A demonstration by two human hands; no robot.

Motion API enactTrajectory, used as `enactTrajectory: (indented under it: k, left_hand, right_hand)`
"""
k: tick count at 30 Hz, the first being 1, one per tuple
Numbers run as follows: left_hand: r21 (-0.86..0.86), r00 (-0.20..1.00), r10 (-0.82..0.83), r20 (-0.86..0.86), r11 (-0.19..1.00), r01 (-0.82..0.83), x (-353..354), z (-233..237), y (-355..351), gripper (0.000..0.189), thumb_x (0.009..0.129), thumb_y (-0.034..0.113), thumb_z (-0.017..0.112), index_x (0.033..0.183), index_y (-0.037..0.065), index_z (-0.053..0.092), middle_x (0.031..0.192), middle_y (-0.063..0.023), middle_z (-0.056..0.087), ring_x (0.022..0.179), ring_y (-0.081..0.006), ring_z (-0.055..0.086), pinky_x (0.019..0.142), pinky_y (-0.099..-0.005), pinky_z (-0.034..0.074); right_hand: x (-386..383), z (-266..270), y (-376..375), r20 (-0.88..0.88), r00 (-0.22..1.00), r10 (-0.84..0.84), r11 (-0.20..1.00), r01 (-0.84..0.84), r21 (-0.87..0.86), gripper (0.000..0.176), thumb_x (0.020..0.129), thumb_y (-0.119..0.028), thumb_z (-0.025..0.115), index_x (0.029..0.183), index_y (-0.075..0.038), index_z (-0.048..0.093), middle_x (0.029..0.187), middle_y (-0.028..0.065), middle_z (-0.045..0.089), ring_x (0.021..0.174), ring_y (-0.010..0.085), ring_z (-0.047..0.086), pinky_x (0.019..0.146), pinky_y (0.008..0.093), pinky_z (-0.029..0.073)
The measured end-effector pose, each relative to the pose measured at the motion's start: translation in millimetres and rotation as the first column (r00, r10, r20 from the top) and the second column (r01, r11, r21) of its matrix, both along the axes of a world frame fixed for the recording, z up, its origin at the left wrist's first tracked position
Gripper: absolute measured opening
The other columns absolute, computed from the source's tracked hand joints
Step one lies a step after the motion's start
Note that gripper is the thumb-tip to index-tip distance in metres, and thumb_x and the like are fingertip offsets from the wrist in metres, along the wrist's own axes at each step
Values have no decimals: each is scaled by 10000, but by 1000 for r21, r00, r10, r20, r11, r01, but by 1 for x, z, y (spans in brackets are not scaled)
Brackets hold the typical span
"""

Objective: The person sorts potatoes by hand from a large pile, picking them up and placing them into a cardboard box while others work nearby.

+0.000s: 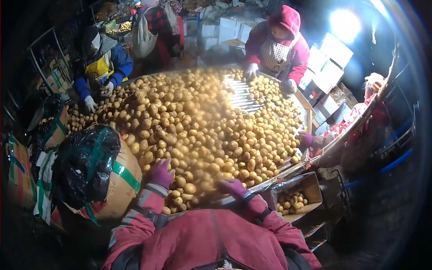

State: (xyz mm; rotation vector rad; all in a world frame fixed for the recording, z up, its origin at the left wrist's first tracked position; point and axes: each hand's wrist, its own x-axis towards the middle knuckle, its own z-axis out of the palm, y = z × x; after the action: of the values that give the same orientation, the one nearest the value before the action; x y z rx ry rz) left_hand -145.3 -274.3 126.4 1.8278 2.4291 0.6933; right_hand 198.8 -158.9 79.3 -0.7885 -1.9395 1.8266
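A big heap of potatoes (175,119) covers the sorting table in front of me. My left hand (161,174), in a purple glove, rests at the near edge of the heap, its fingers apart and touching potatoes, with nothing visibly held. My right hand (234,187), gloved alike, reaches in at the near right edge, fingers stretched leftward over the potatoes. A hazy smear in the view partly blurs its fingertips, but no potato shows in its grasp.
At my left stands a taped carton (128,173) lined with black plastic. An open box (312,195) holding potatoes sits below the right rim. Co-workers in a blue sleeve (122,63) and a red hood (285,20) work across the table; another purple-gloved hand (306,138) reaches in from the right.
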Motion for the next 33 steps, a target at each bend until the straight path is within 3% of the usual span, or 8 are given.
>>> enactTrajectory:
  k: [3,7,12,16,21,25,31,33]
  left_hand:
    - [-180,996,15,-86,983,-30,6,-4,0,560,799,314,745,1316,144,613,1366,-109,564,1149,-361,601,951,-471,512]
    - [-44,997,79,-22,996,-80,5,-39,-18,484,824,258,703,1291,159,625,1406,-109,540,1091,-365,607,904,-487,500]
    - [18,989,136,53,990,-137,36,-29,-66,441,835,151,690,1271,116,637,1433,-115,539,1236,-342,545,1019,-449,463]
    - [-59,985,171,24,984,-170,47,-46,-96,418,818,103,667,1236,91,664,1424,-119,551,1263,-332,529,1070,-444,434]
    - [-48,976,219,4,975,-219,58,-40,-106,375,846,134,640,1217,84,660,1362,-125,599,1175,-344,597,999,-438,482]
    - [103,935,251,250,953,-284,45,-13,-72,428,836,126,694,1256,71,638,1341,-146,611,1223,-329,588,1012,-414,495]
    - [117,972,227,-61,969,-219,24,-36,-4,527,890,117,632,1402,198,537,1441,-98,523,1120,-329,643,928,-431,541]
    - [-170,970,243,-5,956,-241,30,-5,8,479,885,144,626,1355,200,555,1397,-93,533,1053,-331,660,883,-452,546]
  right_hand:
    - [-13,-2,5,58,997,42,999,-44,31,332,991,-304,641,1160,-26,711,1026,73,730,899,156,685,818,297,560]
    - [-36,3,9,3,997,80,903,-71,-423,317,968,-294,684,1117,-15,706,1012,80,734,906,163,693,821,306,566]
    - [-60,-53,16,28,961,275,959,-272,-82,312,987,-254,645,1168,-3,691,1004,83,734,865,168,693,769,298,568]
    - [-100,8,26,-59,979,194,897,-201,-394,297,994,-199,626,1186,21,680,1007,97,732,869,166,689,796,297,562]
    - [-171,34,39,-1,967,253,958,-251,-137,302,948,-197,680,1206,-41,680,1000,69,710,864,151,679,767,312,556]
    - [-194,14,12,2,940,342,935,-341,99,316,934,-134,693,1235,-44,665,1032,65,706,920,138,669,783,311,551]
    - [-173,42,24,87,932,353,934,-356,30,272,960,-146,656,1202,-30,696,1079,82,727,951,158,675,842,312,551]
    - [-171,61,30,157,958,239,961,-210,-183,265,954,-167,656,1173,-30,711,1089,104,730,988,165,673,869,308,541]
